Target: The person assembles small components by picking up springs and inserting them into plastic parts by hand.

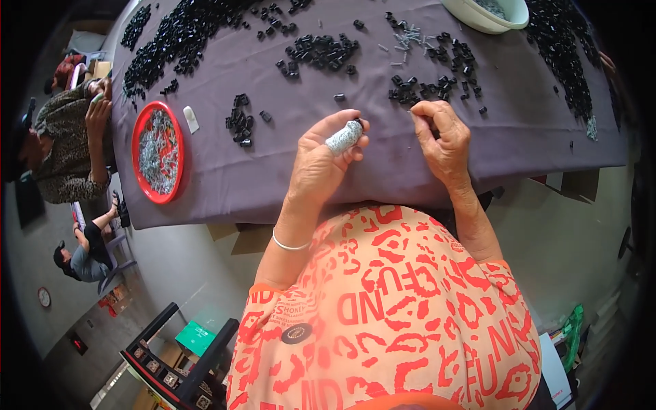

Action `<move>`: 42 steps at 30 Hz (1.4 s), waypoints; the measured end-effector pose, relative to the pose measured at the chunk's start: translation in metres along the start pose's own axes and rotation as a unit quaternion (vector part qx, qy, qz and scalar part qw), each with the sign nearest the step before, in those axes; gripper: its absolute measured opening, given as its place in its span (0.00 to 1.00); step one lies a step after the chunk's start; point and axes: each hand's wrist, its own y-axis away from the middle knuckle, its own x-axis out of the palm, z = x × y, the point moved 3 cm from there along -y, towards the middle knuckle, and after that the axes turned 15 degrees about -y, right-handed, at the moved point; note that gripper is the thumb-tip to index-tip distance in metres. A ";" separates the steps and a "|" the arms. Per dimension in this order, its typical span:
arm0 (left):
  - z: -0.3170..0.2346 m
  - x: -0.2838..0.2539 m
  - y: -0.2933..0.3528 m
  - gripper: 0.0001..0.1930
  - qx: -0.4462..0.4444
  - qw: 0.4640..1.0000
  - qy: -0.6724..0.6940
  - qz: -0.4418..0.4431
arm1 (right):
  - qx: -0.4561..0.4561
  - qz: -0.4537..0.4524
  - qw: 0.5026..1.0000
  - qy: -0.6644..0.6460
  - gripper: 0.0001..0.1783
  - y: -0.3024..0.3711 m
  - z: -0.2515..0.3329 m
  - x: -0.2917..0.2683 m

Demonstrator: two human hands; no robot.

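Over the near part of the cloth-covered table, my left hand [320,154] is closed on a small black plastic piece [359,122], mostly hidden by the fingers. A pale grey, speckled wrapping [344,137] covers what seems to be that hand's thumb. To the right, my right hand [444,137] is raised with its fingertips pinched together; whatever they hold is too small to make out. Just beyond my hands lie a single black piece [339,97] and a loose cluster of black pieces [424,89]. Short clear pins [408,37] are scattered behind that cluster.
A red tray [179,147] of clear small parts and a white piece [190,119] sit at the left. Large black heaps [181,34] [564,55] cover the far left and right. A white basin [471,20] stands at the back. Another person [72,143] sits at the left edge.
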 end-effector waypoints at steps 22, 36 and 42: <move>0.011 -0.009 0.056 0.10 0.106 0.984 -0.090 -0.110 | 0.010 0.137 0.987 -0.084 0.08 0.012 0.067 0.053; 0.016 -0.014 0.070 0.11 0.157 0.955 -0.186 -0.168 | 0.048 0.187 0.978 -0.083 0.08 0.024 0.070 0.064; 0.018 -0.018 0.066 0.12 0.159 0.965 -0.149 -0.149 | 0.124 0.189 0.965 -0.131 0.07 0.021 0.065 0.062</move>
